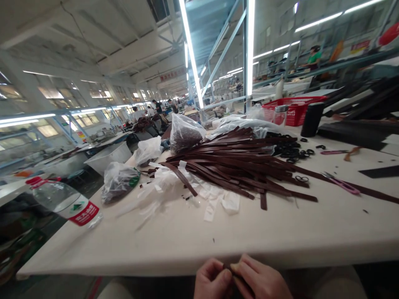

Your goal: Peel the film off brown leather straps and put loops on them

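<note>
At the table's front edge, my left hand (212, 279) and my right hand (259, 277) are closed with their fingertips meeting. Between them both pinch a small dark brown piece (228, 266), mostly covered by the fingers; its full shape is hidden. Beyond my hands, a heap of long dark brown straps (230, 166) spreads across the table (174, 241). Black rings (289, 149) are piled at the right end of the straps. A pair of pink-handled thread snips (343, 184) lies to the right, beside one long strap.
A clear plastic bottle (67, 203) with a red label leans at the left table edge. Plastic bags (120, 180) and torn white scraps (215, 199) lie left of the straps. Behind stand a red basket (299, 110) and a black cylinder (312, 119). People work far off.
</note>
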`<state>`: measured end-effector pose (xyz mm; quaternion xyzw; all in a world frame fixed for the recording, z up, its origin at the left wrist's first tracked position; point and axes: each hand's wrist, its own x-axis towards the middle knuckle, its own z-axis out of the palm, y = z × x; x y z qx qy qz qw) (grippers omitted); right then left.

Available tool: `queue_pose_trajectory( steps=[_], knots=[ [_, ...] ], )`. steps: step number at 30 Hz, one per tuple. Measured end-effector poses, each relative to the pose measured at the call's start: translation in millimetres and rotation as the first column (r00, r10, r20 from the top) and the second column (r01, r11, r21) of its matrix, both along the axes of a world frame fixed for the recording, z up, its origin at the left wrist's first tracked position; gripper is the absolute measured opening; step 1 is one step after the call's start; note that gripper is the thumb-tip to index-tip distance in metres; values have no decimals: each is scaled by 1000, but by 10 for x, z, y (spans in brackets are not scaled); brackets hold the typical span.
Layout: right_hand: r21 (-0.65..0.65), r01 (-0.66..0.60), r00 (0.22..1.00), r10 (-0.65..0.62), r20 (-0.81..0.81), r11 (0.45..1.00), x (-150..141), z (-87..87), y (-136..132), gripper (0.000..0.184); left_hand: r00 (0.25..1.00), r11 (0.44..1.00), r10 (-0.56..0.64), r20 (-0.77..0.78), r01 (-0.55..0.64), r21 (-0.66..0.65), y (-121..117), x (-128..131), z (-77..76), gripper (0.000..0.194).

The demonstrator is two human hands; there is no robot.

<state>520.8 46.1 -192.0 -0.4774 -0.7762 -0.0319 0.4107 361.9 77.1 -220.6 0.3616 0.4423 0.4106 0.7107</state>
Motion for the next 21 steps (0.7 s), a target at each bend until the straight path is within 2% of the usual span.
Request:
queue_pose_trajectory(
  steps=[3,5,9,12,15,18,21],
  knots=[
    [-82,-57,997,53,-51,995,-40,50,-38,26,993,994,-66,-96,74,82,-18,-121,159,42],
    [-100,-79,995,72,-73,992,-57,34,-54,25,989,993,-72,-126,83,80,-32,-182,226,38],
    [-109,-109,993,103,-57,988,-49,-67,-87,18,988,998,-30,-152,39,57,-54,-260,261,34],
    [-72,-85,996,83,-34,994,-19,-108,-128,18,985,999,16,-172,-10,39,-57,-309,270,29],
    [-82,-65,998,65,-8,995,-16,-37,-180,21,983,1000,21,-181,-17,24,-93,-336,300,25],
    [-175,-100,995,98,-23,980,-55,94,-197,25,983,999,-40,-177,40,-3,-169,-319,323,23],
    [-294,-152,984,117,-135,944,-97,157,-174,27,988,998,-67,-142,66,-12,-228,-286,295,26]
  ],
)
